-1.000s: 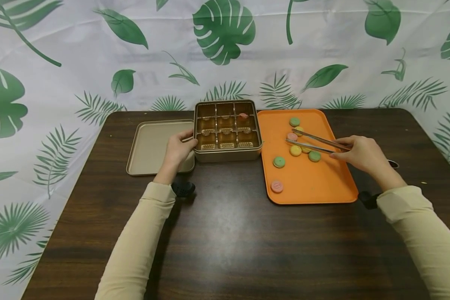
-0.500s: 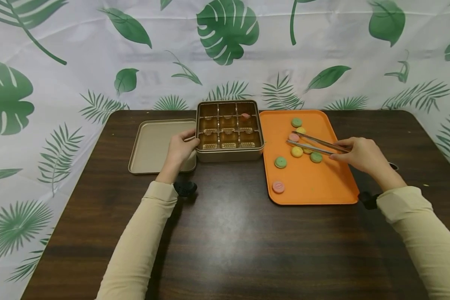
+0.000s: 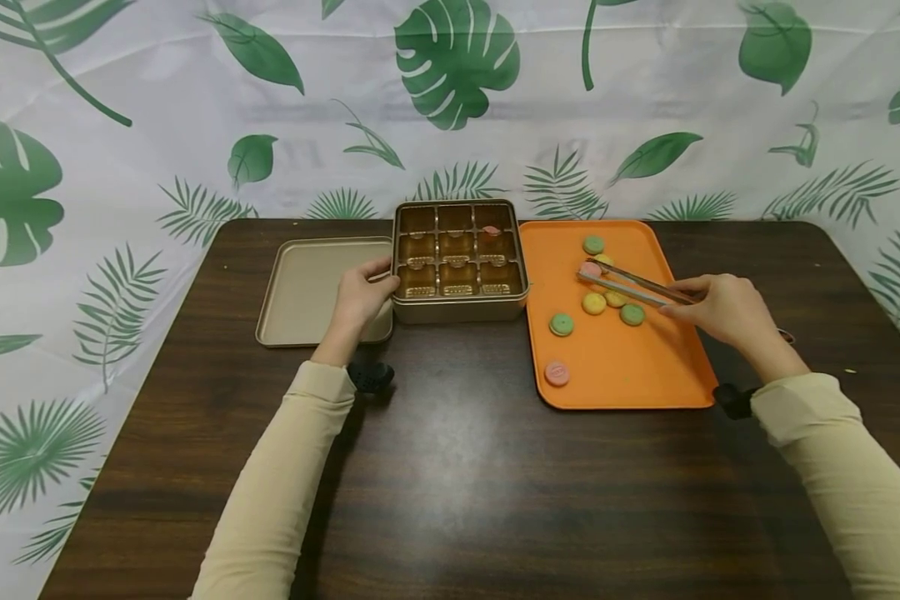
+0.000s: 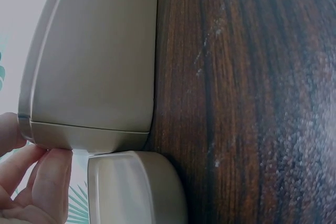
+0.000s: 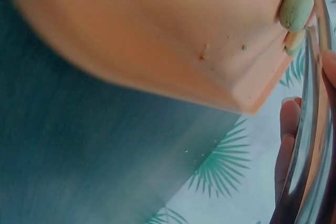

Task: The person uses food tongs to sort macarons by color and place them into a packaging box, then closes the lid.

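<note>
We see a screened-off tabletop set-up, room type unclear: a monstera-and-palm-print fabric backdrop (image 3: 330, 58) hangs behind and beside the dark wood-grain table (image 3: 450, 492).

Dk brn table (image 3: 450, 467) has shallow gold tray (image 3: 307, 292) L, 9-compt. gold tin (image 3: 461, 312) ctr, orange tray (image 3: 630, 371) R.

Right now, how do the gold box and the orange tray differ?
Layout: the gold box is divided into nine compartments; the orange tray is one undivided surface.
Depth: the gold box has tall walls; the orange tray only a low rim.
Contents: the gold box shows one pink piece; the orange tray holds several macarons.
Shared: both have rounded corners and sit on the table.
</note>
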The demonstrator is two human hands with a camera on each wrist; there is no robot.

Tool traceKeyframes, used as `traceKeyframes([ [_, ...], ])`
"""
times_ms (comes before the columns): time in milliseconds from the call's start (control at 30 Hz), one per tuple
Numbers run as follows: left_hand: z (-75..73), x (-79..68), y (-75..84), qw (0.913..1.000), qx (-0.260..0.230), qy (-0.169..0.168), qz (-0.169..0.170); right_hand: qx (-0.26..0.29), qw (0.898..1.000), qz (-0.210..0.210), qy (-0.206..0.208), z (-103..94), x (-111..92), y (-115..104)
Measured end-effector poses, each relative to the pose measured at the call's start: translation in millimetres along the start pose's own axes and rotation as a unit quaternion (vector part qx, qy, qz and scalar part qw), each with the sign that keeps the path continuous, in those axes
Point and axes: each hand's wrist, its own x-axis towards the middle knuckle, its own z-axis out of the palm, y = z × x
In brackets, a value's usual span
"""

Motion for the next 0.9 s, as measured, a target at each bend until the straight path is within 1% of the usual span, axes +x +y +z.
traceKeyframes([
  [200,0.6,0.9,0.4,1.0000,-0.003,0.003,0.003,0.028,0.999,0.003,0.032,-1.0,-0.1,1.7],
  [400,0.1,0.4,1.4,1.0000,-0.004,0.003,0.002,0.079,0.995,0.031,0.055,-3.1,4.3,-5.2],
  [567,-0.5,-1.6,3.2,1.0000,0.004,-0.001,-0.001,0.122,0.990,0.040,0.057,-6.3,7.9,-21.6],
  [667,-0.6,-2.4,4.0,1.0000,0.007,-0.002,-0.002,0.137,0.988,0.039,0.056,-7.0,10.5,-34.1],
  [900,-0.3,-2.6,4.8,1.0000,0.002,-0.003,-0.004,0.143,0.988,0.017,0.048,-2.7,18.5,-61.7],
])
